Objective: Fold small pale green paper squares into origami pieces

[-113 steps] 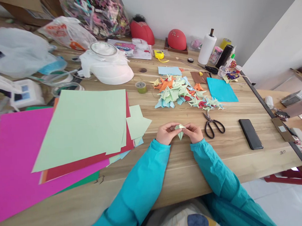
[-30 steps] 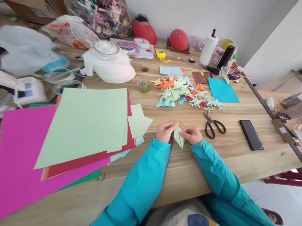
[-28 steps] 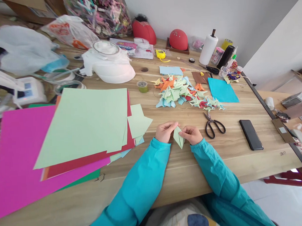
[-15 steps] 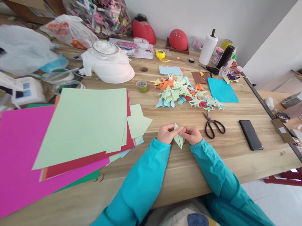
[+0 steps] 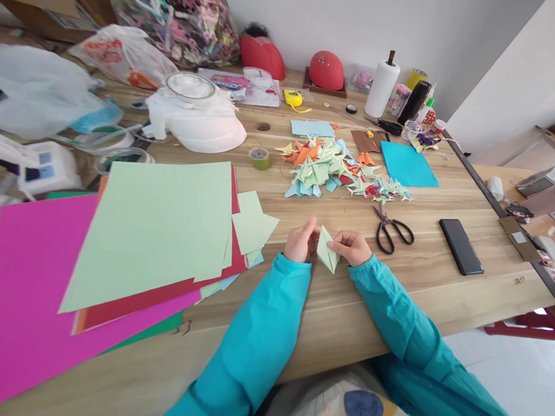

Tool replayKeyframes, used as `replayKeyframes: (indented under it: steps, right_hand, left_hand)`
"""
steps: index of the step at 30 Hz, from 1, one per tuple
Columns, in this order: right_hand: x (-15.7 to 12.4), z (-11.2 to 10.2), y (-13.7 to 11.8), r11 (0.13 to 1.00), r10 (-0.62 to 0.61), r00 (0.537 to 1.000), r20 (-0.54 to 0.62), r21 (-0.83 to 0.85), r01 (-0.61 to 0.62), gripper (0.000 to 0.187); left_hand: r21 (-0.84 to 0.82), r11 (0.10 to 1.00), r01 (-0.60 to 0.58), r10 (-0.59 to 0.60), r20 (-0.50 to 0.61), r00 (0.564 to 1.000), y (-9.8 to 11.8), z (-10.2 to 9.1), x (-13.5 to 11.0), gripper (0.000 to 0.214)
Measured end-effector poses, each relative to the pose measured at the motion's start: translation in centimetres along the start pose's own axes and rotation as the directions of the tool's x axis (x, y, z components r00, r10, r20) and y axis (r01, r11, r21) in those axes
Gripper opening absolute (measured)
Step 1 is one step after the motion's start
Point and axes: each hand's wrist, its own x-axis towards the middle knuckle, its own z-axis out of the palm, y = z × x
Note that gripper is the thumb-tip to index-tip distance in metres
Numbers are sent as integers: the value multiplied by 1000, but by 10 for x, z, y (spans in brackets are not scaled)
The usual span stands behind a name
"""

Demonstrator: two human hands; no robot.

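Fingers [image 5: 337, 244] of the right hand [image 5: 353, 249] are pinched together on the right edge of a pale green folded paper [image 5: 326, 255]. It is a small kite-shaped piece held upright just over the wooden table [image 5: 337, 316]. The left hand [image 5: 300, 241] meets its left edge with fingers raised. From this angle it is unclear whether they grip the paper or only brace it.

The piece is thin and held only at its edges, so it could probably slip or take a crooked crease if the pinch loosens. Its lower tip might bend if pressed against the wood.

The paper stands between the two hands, its top point level with the left fingertips and its bottom point down between the wrists. Black scissors [image 5: 391, 230] lie just right of the right hand, with a phone [image 5: 460, 246] farther right. A heap of folded figures [image 5: 335, 172] lies beyond, and coloured sheets [image 5: 154, 232] lie to the left.
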Motion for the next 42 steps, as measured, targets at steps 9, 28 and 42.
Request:
replayKeyframes:
  steps: [9,28,42]
  right_hand:
    - [1,-2,-1,1000,19,999,32,-17,-19,38]
    - [6,-5,8,979,-191,963,-189,39,202,30]
    - [3,-7,5,956,-234,957,-174,139,259,19]
  left_hand:
    - [198,945,-260,266,0,964,0,0,-3,26]
    - [-94,995,-15,25,104,994,-9,-4,3,35]
    - [-236,971,-45,71,104,992,4,3,-6,16]
